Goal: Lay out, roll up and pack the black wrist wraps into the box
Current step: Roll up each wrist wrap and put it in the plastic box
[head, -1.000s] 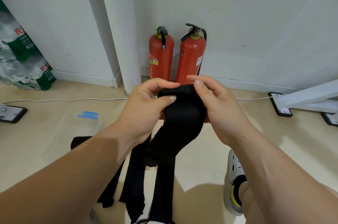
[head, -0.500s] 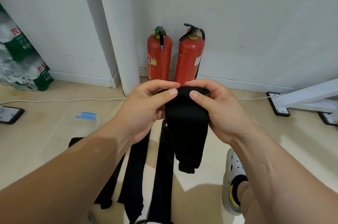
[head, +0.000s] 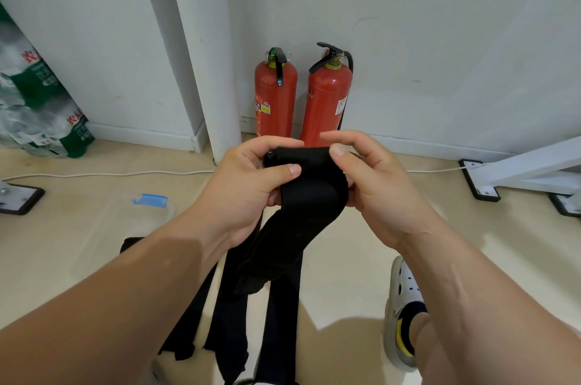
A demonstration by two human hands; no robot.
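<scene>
Above the floor [head: 94, 227], your fingers [head: 284, 169] are pinching a half-rolled black wrist wrap [head: 311, 192], its tail [head: 267, 259] hanging below them. Next, wind that tail in.

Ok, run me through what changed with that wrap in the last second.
The loose tail of the wrap moved: half a second ago it hung straight down, now it slants down to the left, as it did a second ago. The left hand and right hand kept their grip on the rolled top; nothing was let go. The laid-out wraps, clear box and fire extinguishers stayed put.
</scene>
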